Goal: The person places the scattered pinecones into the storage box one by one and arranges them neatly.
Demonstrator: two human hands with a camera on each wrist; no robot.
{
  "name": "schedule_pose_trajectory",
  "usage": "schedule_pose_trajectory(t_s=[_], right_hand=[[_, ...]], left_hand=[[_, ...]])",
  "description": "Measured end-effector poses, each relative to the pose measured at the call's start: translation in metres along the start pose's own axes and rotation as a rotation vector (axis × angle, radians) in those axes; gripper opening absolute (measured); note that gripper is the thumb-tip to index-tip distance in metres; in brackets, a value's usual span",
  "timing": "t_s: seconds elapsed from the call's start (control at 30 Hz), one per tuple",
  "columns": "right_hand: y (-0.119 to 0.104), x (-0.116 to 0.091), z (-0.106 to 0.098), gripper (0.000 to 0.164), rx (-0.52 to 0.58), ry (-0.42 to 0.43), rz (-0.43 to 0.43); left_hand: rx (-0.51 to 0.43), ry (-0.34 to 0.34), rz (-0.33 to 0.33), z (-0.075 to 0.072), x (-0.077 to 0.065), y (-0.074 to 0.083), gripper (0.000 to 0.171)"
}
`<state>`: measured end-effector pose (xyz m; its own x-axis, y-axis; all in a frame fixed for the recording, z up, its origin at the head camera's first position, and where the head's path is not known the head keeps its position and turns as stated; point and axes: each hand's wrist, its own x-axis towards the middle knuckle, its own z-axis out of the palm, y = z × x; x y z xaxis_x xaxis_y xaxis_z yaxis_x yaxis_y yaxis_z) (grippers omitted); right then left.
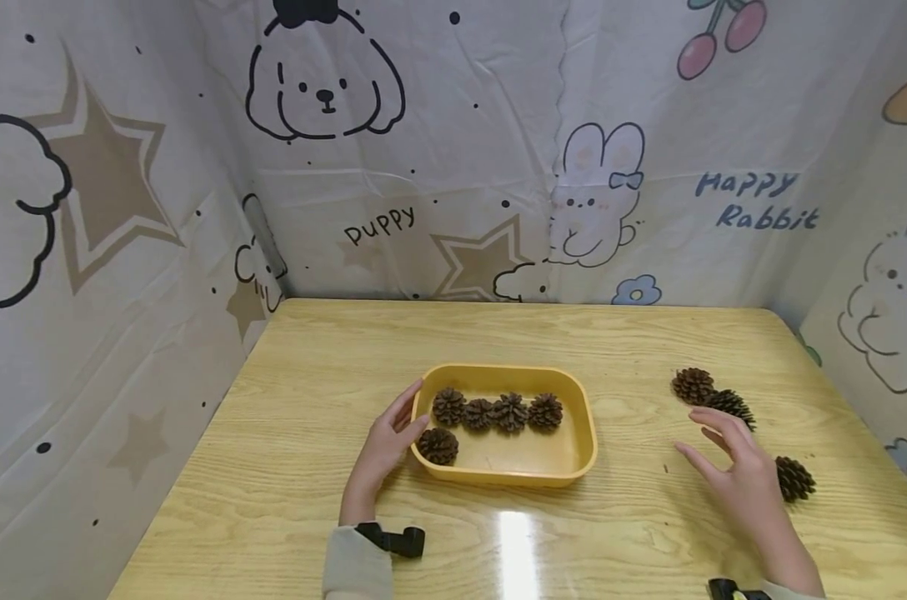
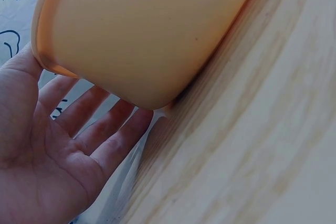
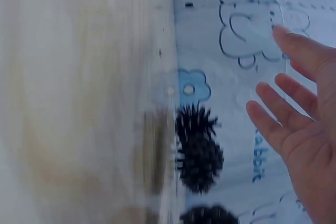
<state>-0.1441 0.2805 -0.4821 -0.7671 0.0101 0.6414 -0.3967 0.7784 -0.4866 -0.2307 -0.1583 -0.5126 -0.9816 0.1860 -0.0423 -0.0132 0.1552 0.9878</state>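
A yellow plastic tray (image 1: 509, 479) sits on the table with several brown pine cones (image 1: 510, 412) inside, most in a row along its far side. One more pine cone (image 1: 438, 447) lies in its near left corner. My left hand (image 1: 384, 446) holds the tray's left end, thumb at the rim and fingers along the outer wall. To the right, my right hand (image 1: 742, 471) hovers over the table, fingers loosely bent and apart, holding nothing. Close by are a pine cone (image 1: 694, 386), a second pine cone (image 1: 733, 407) and a third pine cone (image 1: 794, 479).
The wooden table (image 1: 333, 350) reaches back to a printed cloth (image 1: 453, 167) that hangs behind it and on both sides. A bright reflection lies on the tabletop in front of the tray. Small dark specks dot the wood near the right hand.
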Motion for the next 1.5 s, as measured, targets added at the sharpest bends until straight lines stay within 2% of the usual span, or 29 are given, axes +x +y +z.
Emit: schedule_pose_trajectory(t_s=[0.1, 0.33, 0.47, 0.6, 0.93, 1.03, 1.27, 1.5], right_hand=[[0.006, -0.005, -0.012, 0.06, -0.066, 0.006, 0.039], [0.019, -0.02, -0.035, 0.049, -0.204, -0.038, 0.201], [0.027, -0.029, -0.043, 0.049, -0.277, -0.045, 0.216], [0.035, -0.036, -0.05, 0.05, -0.306, -0.056, 0.193], [0.044, -0.042, -0.063, 0.052, -0.343, -0.212, 0.255], [0.049, -0.041, -0.068, 0.053, -0.347, -0.274, 0.31], [0.061, -0.041, -0.07, 0.057, -0.382, -0.265, 0.319], [0.065, -0.038, -0.073, 0.057, -0.431, -0.298, 0.443]], left_hand=[[0.003, -0.004, 0.001, 0.0, 0.0, -0.001, 0.059], [0.004, -0.009, 0.007, -0.001, 0.0, 0.001, 0.059], [0.003, -0.01, 0.006, -0.001, -0.001, 0.002, 0.06], [0.005, -0.014, 0.006, -0.002, -0.002, 0.002, 0.06], [0.017, 0.001, 0.008, -0.001, -0.001, 0.005, 0.058], [0.011, -0.008, 0.01, -0.001, -0.002, 0.006, 0.058], [0.008, -0.005, 0.008, -0.001, -0.002, 0.005, 0.059], [-0.007, -0.011, 0.005, 0.0, -0.002, 0.005, 0.059]])
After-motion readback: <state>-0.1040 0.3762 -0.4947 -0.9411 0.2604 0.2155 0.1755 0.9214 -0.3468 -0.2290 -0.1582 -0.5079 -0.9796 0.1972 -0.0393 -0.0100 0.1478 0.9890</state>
